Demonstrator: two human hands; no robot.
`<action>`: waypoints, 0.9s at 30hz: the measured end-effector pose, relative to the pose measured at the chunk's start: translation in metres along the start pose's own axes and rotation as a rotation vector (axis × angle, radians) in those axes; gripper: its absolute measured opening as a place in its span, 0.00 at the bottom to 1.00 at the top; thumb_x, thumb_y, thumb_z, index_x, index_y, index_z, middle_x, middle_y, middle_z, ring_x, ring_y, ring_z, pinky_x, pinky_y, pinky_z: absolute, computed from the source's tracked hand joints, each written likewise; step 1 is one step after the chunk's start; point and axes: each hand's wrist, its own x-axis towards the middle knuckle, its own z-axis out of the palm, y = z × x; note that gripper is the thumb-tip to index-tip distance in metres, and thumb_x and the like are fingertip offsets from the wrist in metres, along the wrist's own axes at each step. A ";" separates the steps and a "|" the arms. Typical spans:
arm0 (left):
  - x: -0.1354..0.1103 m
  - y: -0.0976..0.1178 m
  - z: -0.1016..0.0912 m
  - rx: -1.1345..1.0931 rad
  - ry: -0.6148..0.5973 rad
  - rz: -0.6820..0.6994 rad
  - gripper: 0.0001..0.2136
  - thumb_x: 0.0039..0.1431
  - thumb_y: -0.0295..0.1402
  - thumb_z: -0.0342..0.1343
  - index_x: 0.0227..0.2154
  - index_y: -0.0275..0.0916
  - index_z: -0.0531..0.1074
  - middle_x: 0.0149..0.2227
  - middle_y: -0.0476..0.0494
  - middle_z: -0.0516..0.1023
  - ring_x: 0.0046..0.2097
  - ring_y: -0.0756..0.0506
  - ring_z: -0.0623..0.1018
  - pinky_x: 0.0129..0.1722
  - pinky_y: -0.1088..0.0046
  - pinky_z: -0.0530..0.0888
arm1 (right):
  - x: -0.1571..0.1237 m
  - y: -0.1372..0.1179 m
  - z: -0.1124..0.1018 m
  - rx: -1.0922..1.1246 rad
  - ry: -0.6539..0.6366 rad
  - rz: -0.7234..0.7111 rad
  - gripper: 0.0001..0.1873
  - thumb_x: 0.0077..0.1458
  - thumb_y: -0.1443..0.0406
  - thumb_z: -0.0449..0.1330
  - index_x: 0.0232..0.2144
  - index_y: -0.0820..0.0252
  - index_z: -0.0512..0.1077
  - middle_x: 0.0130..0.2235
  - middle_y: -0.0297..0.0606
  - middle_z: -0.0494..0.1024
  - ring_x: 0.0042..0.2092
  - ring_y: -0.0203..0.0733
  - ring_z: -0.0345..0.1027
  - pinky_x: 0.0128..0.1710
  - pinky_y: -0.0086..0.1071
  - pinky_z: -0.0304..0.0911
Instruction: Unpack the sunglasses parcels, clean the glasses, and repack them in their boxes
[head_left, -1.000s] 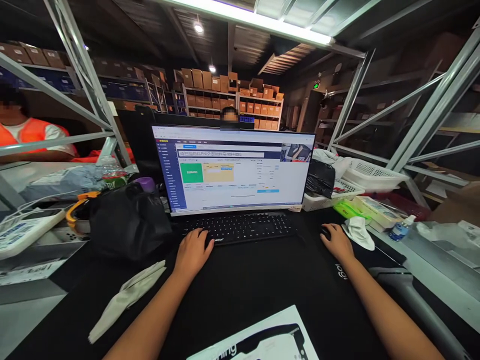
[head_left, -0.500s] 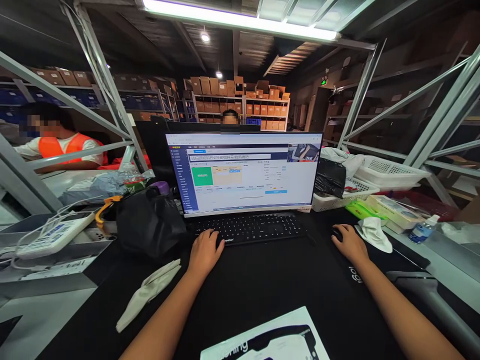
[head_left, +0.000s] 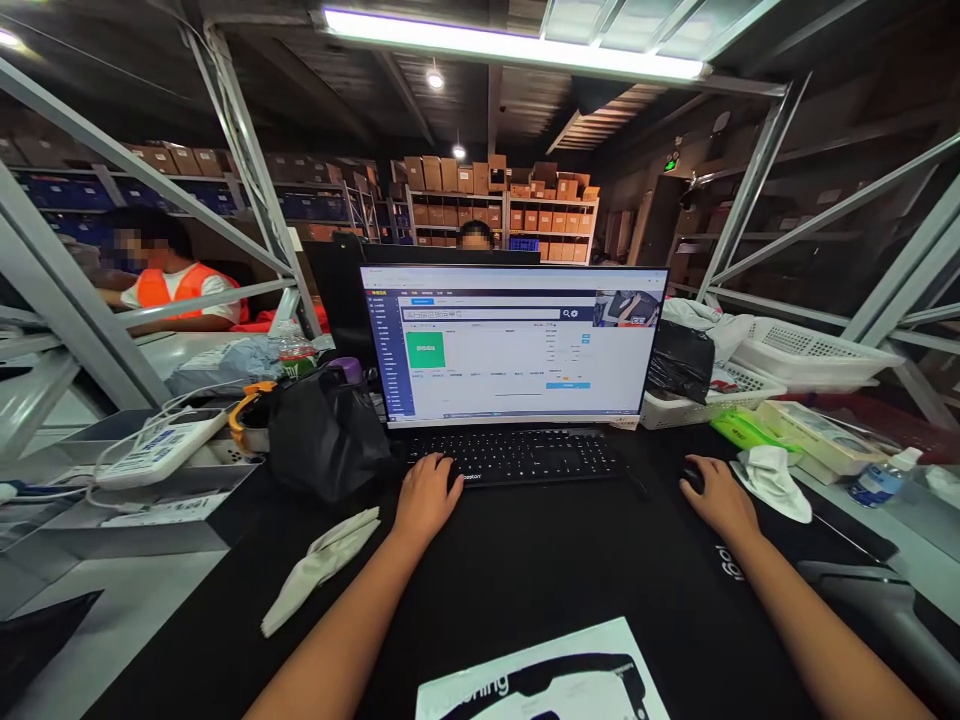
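Note:
My left hand [head_left: 427, 500] lies over the left front corner of the black keyboard [head_left: 525, 458], its fingers spread and touching the keys. Over on the right, my right hand [head_left: 720, 492] is curled round a black computer mouse [head_left: 692, 475], which is mostly hidden under the palm and fingers. Behind the keyboard stands a lit monitor [head_left: 517, 350] with a software page and a green square on it. A white printed box [head_left: 547, 675] lies flat on the black desk mat at the near edge, partly cut off by the frame.
A black bag [head_left: 326, 435] and a pale folded cloth [head_left: 322, 570] sit left of my left arm. A grey handheld scanner [head_left: 862, 595], a white cloth [head_left: 772, 482] and a spray bottle [head_left: 885, 478] are at right. A co-worker in an orange vest [head_left: 184, 290] sits at far left.
The view has turned slightly left, so everything appears further right. On the monitor, the orange panel beside the green square has gone and the top text differs. Both hands keep their places.

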 end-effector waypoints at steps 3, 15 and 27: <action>0.000 0.000 -0.001 -0.003 -0.002 0.004 0.18 0.68 0.39 0.48 0.52 0.36 0.74 0.57 0.32 0.74 0.59 0.35 0.73 0.59 0.54 0.71 | 0.001 -0.002 -0.002 0.011 0.007 -0.005 0.24 0.57 0.60 0.56 0.54 0.62 0.70 0.52 0.49 0.72 0.52 0.52 0.71 0.55 0.44 0.66; 0.003 -0.001 0.003 0.026 -0.002 0.010 0.20 0.67 0.39 0.47 0.53 0.33 0.74 0.57 0.30 0.74 0.58 0.33 0.74 0.58 0.53 0.72 | -0.001 -0.016 -0.016 0.002 -0.010 0.041 0.26 0.52 0.64 0.59 0.55 0.60 0.69 0.53 0.47 0.72 0.53 0.51 0.71 0.56 0.43 0.65; 0.006 -0.003 0.005 0.046 0.001 0.026 0.22 0.67 0.42 0.44 0.52 0.34 0.75 0.56 0.30 0.74 0.58 0.33 0.74 0.57 0.53 0.72 | -0.003 -0.024 -0.028 -0.072 -0.016 0.130 0.24 0.55 0.63 0.58 0.55 0.61 0.69 0.53 0.49 0.73 0.52 0.53 0.70 0.48 0.41 0.66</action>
